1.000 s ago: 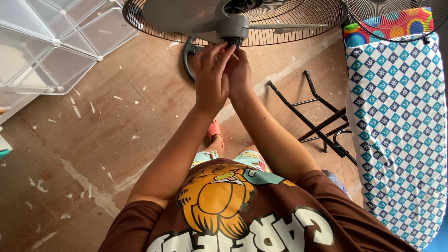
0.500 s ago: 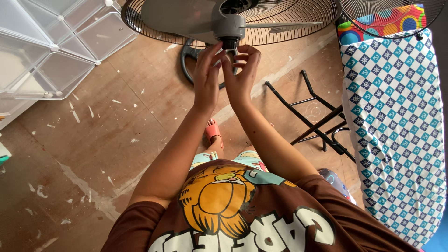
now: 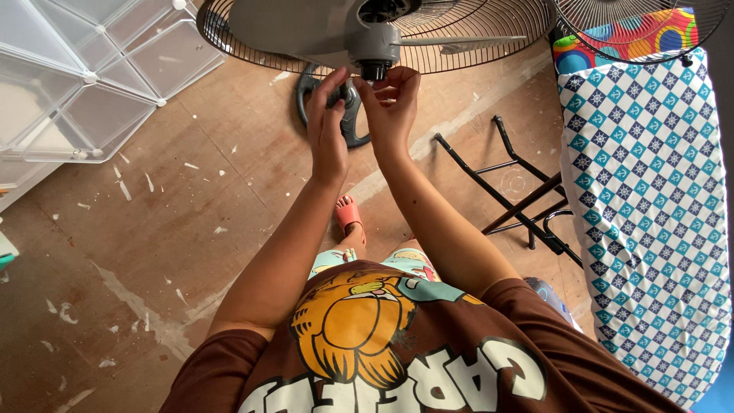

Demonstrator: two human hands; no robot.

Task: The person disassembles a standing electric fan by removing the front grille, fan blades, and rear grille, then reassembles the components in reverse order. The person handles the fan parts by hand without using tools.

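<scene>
A standing fan tilts toward me at the top of the head view, with grey blades [image 3: 287,27], a grey hub [image 3: 372,42] and a black wire rear grille [image 3: 489,46]. A small black cap [image 3: 375,72] sticks out of the hub's end. My left hand [image 3: 329,126] is raised to it, thumb and fingers pinching at the cap's left side. My right hand [image 3: 394,107] meets it from the right, fingers curled against the cap. Both forearms reach up from my brown printed shirt.
The fan's round black base [image 3: 348,122] stands on a paint-flecked wooden floor. Translucent white cube shelves [image 3: 69,84] are at the upper left. An ironing board with a teal checked cover [image 3: 650,229] and black legs [image 3: 520,199] fills the right. A loose wire grille [image 3: 634,27] lies above it.
Both hands covered the hub a second ago. They have since slid down a little, so the black cap now shows between the fingertips.
</scene>
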